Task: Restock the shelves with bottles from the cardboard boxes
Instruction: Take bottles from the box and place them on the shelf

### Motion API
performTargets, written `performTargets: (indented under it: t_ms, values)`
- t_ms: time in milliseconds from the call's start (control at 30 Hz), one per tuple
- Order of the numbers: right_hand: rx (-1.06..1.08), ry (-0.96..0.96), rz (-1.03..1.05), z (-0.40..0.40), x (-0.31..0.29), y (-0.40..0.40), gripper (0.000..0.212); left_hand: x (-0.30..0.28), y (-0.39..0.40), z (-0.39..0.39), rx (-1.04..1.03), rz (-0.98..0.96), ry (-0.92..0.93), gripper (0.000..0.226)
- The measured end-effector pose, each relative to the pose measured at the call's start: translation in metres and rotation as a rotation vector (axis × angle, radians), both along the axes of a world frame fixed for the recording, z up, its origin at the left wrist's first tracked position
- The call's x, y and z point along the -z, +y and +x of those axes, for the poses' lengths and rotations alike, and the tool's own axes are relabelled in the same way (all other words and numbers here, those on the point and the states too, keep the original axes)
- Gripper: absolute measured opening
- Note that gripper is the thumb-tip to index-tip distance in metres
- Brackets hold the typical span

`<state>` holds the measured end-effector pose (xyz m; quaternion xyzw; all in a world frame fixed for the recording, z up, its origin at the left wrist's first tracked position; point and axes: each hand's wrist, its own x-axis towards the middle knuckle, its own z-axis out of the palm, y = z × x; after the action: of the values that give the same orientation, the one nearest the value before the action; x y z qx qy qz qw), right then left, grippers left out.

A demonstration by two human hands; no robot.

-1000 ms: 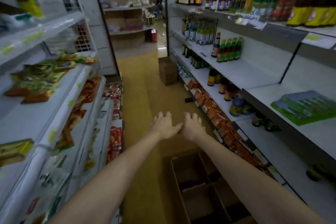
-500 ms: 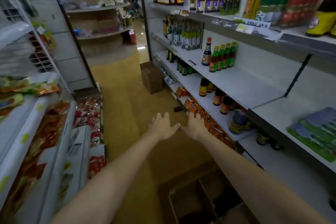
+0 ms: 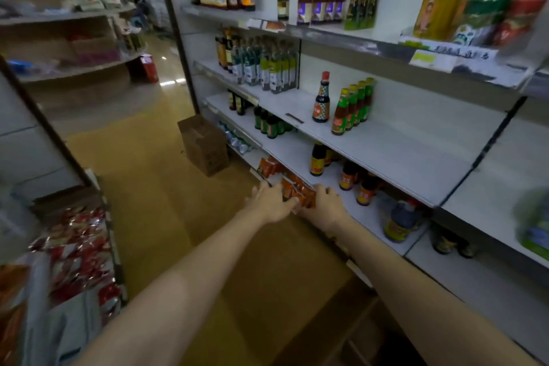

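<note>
**Two hands out over the aisle**

White metal shelves [image 3: 395, 154] carry dark glass sauce bottles [image 3: 316, 160]; a closed brown cardboard box [image 3: 203, 144] stands beside them on the floor. My left hand [image 3: 271, 202] and right hand [image 3: 326, 202] reach forward, fingers relaxed, gripping nothing.

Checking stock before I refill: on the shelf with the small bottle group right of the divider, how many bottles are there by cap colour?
Red-capped bottle: 1
Yellow-capped bottles: 4
Total: 5

Upright dark bottles [image 3: 317, 160] line white shelves [image 3: 386, 154]; closed cardboard box [image 3: 204, 144] on floor.
</note>
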<state>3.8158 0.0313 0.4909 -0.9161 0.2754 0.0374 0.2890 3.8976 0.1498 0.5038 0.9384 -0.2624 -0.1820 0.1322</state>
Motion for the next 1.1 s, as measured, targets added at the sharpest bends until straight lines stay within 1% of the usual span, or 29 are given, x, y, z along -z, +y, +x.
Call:
performTargets:
  t_ms: [67, 167, 300, 467, 567, 667, 767, 833, 900, 1000, 1100]
  values:
    - [0.037, 0.023, -0.013, 0.015, 0.003, -0.009, 0.071, 0.006, -0.010, 0.027, 0.057, -0.001, 0.027, 0.072]
    - [0.104, 0.063, -0.037, 0.043, 0.006, -0.032, 0.075, 0.014, -0.037, 0.063, 0.112, 0.001, 0.040, 0.074]
    - [0.147, 0.066, -0.060, 0.091, 0.015, -0.063, 0.072, 0.012, -0.076, 0.105, 0.205, 0.001, 0.062, 0.063]
    - [0.246, 0.052, -0.027, 0.138, 0.007, -0.108, 0.078, -0.003, -0.132, 0.161, 0.348, 0.104, 0.064, 0.074]
    - [0.356, 0.026, -0.028, 0.145, 0.001, -0.137, 0.077, -0.003, -0.173, 0.182, 0.392, 0.044, 0.032, 0.077]
    - [0.456, 0.047, -0.010, 0.137, 0.006, -0.158, 0.075, 0.010, -0.209, 0.181, 0.518, 0.030, 0.079, 0.074]
    - [0.594, 0.073, 0.023, 0.123, 0.012, -0.172, 0.076, 0.021, -0.245, 0.170, 0.676, 0.066, 0.072, 0.068]
    - [0.712, 0.089, 0.042, 0.109, 0.017, -0.176, 0.077, 0.027, -0.269, 0.159, 0.789, 0.073, 0.091, 0.063]
    - [0.842, 0.124, 0.048, 0.095, 0.029, -0.179, 0.077, 0.034, -0.289, 0.147, 0.910, 0.086, 0.122, 0.062]
    - [1.019, 0.163, 0.063, 0.075, 0.038, -0.172, 0.076, 0.038, -0.303, 0.130, 1.109, 0.092, 0.141, 0.064]
    - [1.182, 0.188, 0.130, 0.059, 0.036, -0.153, 0.079, 0.040, -0.312, 0.115, 1.271, 0.111, 0.163, 0.064]
